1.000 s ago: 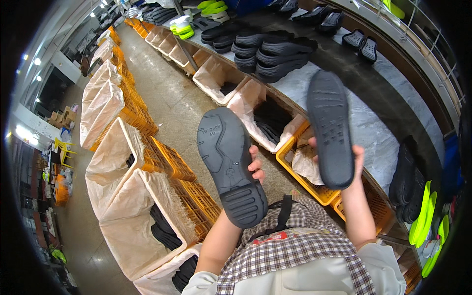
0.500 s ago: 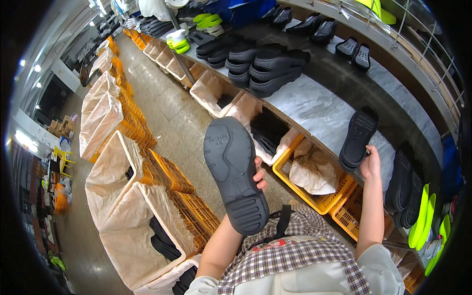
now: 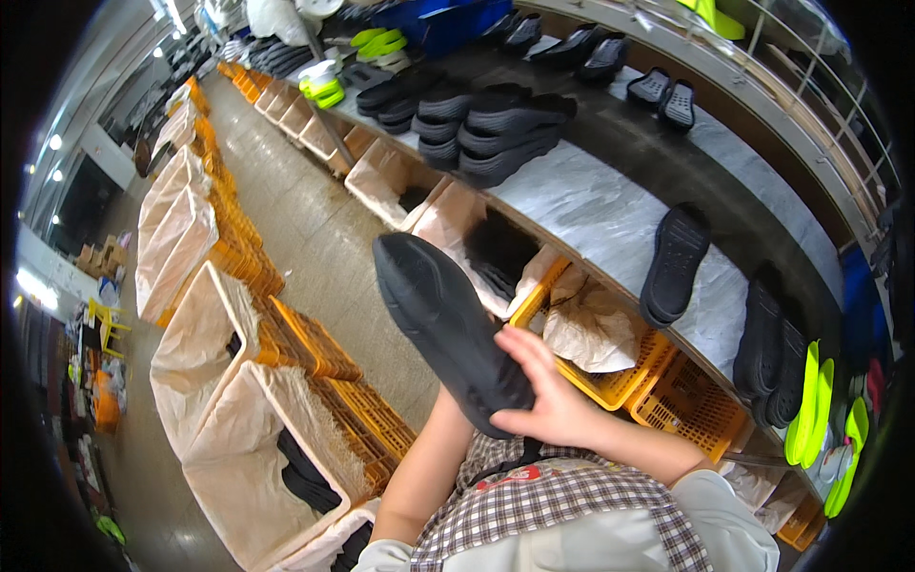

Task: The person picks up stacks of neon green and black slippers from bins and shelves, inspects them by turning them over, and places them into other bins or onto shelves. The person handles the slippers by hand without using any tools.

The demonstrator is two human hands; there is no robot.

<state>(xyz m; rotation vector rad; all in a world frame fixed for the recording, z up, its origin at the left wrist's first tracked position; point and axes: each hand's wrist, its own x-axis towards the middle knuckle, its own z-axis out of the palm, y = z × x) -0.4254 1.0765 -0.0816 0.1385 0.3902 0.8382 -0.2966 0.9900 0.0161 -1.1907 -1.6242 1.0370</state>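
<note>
A black shoe sole [image 3: 448,329] is held tilted in front of my body, its smooth curved side toward me. My left hand [image 3: 452,412] supports it from behind and below; most of its fingers are hidden by the sole. Around its lower right end my right hand [image 3: 543,386] is closed, with the thumb near the bottom and the fingers along the upper edge. Another black sole [image 3: 677,265] lies by itself on the grey bench top [image 3: 599,205], apart from both hands.
Stacked black soles [image 3: 510,138] stand farther along the bench. More black soles [image 3: 762,348] and neon-yellow pieces [image 3: 810,405] sit at the right. Below is a yellow crate [image 3: 610,386] with a cloth liner. Cloth-lined orange crates [image 3: 205,381] line the left side of the aisle.
My right hand has left the sole on the bench and taken hold of the one in my left hand. That held sole has turned from its ridged underside to its smooth side.
</note>
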